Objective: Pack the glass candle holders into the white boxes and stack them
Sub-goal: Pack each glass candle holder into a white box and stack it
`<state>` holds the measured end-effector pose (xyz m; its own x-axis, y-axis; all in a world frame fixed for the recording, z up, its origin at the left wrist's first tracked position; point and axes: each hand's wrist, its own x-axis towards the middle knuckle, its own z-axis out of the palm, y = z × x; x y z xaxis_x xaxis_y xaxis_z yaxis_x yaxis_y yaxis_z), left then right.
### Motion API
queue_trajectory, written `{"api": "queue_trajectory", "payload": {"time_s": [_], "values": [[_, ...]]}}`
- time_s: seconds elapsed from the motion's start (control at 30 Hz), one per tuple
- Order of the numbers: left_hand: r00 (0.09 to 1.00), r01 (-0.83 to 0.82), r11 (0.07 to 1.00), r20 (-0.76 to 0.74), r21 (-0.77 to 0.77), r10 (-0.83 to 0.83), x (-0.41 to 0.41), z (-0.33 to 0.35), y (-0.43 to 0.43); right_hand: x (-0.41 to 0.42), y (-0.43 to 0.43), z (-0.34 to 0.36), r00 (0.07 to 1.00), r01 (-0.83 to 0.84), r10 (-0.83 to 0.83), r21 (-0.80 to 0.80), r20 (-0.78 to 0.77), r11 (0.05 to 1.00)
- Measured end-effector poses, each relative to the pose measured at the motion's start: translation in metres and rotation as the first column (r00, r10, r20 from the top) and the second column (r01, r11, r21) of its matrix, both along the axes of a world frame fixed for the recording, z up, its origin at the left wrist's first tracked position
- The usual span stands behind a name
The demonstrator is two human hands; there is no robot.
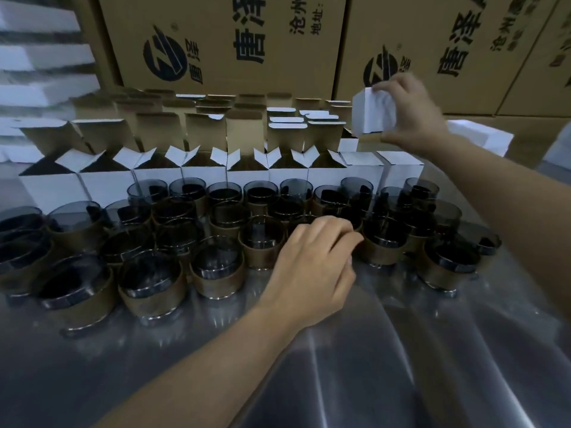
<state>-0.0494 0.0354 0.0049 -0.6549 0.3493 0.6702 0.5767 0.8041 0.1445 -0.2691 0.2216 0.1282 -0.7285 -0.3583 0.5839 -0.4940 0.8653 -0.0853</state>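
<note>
The left hand reaches from the near edge of the shiny table, its fingers curled with the tips just beside a sleeved holder; whether it grips anything I cannot tell. Dark glass candle holders in brown sleeves crowd the table's middle from its left edge to its right. Behind them, toward the far edge, runs a row of open white boxes. Above that row's right end the right hand grips a closed white box, raised before brown cartons
</note>
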Motion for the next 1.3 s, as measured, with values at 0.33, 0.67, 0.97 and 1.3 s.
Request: {"api": "queue_trajectory", "payload": {"time_s": [0.33, 0.67, 0.97, 1.3], "values": [[0.997, 0.048, 0.998, -0.062, 0.029, -0.046, -0.011, -0.004, 0.003, -0.069, -0.022, -0.007, 0.980, -0.049, 0.041, 0.036, 0.193, 0.998], [0.999, 0.039, 0.998, 0.011, 0.048, -0.039, -0.014, -0.004, 0.004, -0.088, -0.026, -0.030, 0.930, -0.014, 0.005, 0.021, 0.368, 1.000], [0.997, 0.025, 0.997, 0.075, 0.073, -0.031, -0.017, -0.005, 0.004, -0.092, -0.028, -0.051, 0.853, 0.041, -0.036, 0.002, 0.520, 0.999], [0.997, 0.006, 0.998, 0.080, 0.064, -0.011, -0.019, -0.006, 0.005, -0.109, -0.040, -0.043, 0.915, 0.177, -0.053, -0.279, 0.399, 0.944]]}}
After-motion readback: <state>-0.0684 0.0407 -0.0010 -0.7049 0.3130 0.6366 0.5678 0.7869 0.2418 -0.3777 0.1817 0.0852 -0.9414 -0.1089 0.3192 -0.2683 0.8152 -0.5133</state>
